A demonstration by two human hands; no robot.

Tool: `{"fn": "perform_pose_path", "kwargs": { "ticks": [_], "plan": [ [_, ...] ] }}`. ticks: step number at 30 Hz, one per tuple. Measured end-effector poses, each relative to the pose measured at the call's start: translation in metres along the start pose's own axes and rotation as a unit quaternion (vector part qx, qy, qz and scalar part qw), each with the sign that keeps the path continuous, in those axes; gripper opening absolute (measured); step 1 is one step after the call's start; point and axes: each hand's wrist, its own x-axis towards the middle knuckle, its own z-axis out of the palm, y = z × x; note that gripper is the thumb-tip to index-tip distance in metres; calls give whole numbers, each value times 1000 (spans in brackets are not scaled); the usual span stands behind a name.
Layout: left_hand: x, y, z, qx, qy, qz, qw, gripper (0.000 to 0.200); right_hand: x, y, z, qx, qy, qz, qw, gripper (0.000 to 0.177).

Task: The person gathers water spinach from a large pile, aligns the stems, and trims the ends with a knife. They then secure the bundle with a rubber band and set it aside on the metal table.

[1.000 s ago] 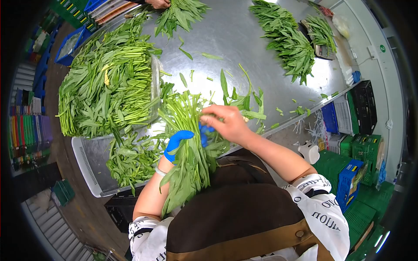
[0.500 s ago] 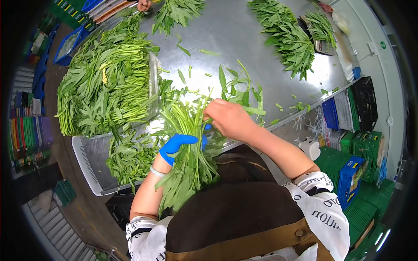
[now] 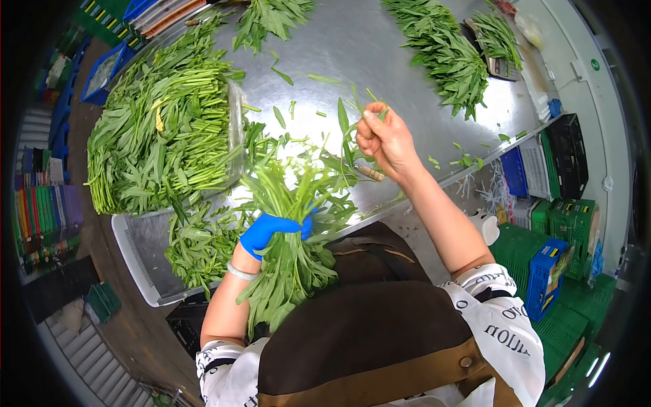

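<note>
My left hand, in a blue glove, is closed around a bunch of water spinach, its cut stems up and leaves hanging toward my apron. Up and to the right, my bare right hand pinches a thin green water spinach stem above the metal table. Below that hand lies a wooden-handled tool, its other end hidden among loose greens. Left of the bunch rests a large pile of water spinach, stems facing right, with clear plastic along its edge.
A white tray with loose leaves sits under the pile. Farther back are bundled greens beside a scale and another bunch. Green crates and a blue crate stand at the right.
My right hand has moved from the bunch up and to the right, carrying a thin stem. The wooden handle now shows. A person's hand at the top left has left view.
</note>
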Motion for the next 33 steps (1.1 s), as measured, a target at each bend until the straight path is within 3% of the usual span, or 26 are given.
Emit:
{"fn": "perform_pose_path", "kwargs": {
  "ticks": [1, 2, 3, 5, 8, 11, 13, 16, 19, 20, 21, 22, 23, 24, 25, 26, 27, 28, 29, 31, 32, 33],
  "plan": [
    [-4, 1, -1, -23, 12, 0, 1000, 48, 2, 4, -9, -114, 18, -25, 993, 18],
    [-8, 3, -2, -102, -1, 15, 995, 48, 2, 18, -20, -420, -21, -52, 906, 25],
    [-8, 4, -4, -100, 17, 23, 995, 48, -4, 22, -20, -591, -34, -53, 804, 30],
    [-10, 1, -9, -101, 56, 38, 993, 48, -34, 34, -9, -857, -62, -40, 510, 41],
    [-9, -8, -16, -104, 76, 11, 992, 47, -60, 16, 21, -718, -71, -262, 641, 44],
    [-5, -10, -18, -51, 56, -38, 996, 43, -62, -1, 54, -702, -184, -439, 530, 39],
    [20, -22, -23, 159, -39, -92, 982, 48, -56, 8, 61, -675, -230, -532, 456, 37],
    [17, -18, 21, 324, -136, -57, 934, 53, -45, 17, 59, -616, -272, -629, 388, 23],
    [34, -2, 31, 294, -235, -193, 906, 51, -52, 16, 45, -693, -377, -441, 428, 6],
    [28, 10, 38, 355, -172, -140, 908, 49, -53, 21, 34, -684, -343, -398, 505, 5],
    [28, 16, 32, 330, -81, -90, 936, 47, -54, 25, 22, -670, -307, -351, 577, 10],
    [24, 25, 18, 299, 12, -40, 953, 45, -55, 23, 6, -683, -292, -264, 616, 11],
    [25, 35, -10, 353, 111, 48, 928, 42, -58, 20, -9, -688, -276, -173, 649, 15],
    [15, 56, -26, 375, 199, 176, 888, 38, -66, 9, -14, -612, -253, -130, 738, 16],
    [15, 60, -87, 300, 265, 193, 896, 30, -75, -11, -16, -527, -226, -83, 815, 17],
    [-7, 64, -62, 200, 312, 285, 884, 26, -80, -21, -17, -434, -194, -33, 879, 18],
    [-13, 56, -73, 110, 371, 317, 866, 22, -82, -21, -20, -245, -193, 29, 950, 20],
    [-10, 31, -120, 208, 370, 276, 862, 21, -84, -22, -23, -48, -182, 89, 978, 22],
    [-7, 8, -158, 305, 364, 234, 849, 20, -85, -22, -24, 151, -162, 144, 964, 24],
    [0, -20, -86, 236, 284, 102, 924, 19, -56, 29, -43, -120, 10, 178, 977, 23],
    [17, -51, -101, 323, 100, 108, 935, 19, -55, 29, -34, -115, 35, 194, 974, 23],
    [21, -63, -62, 350, 63, 75, 932, 19, -52, 25, -24, -113, 57, 209, 970, 22]
  ]
}}
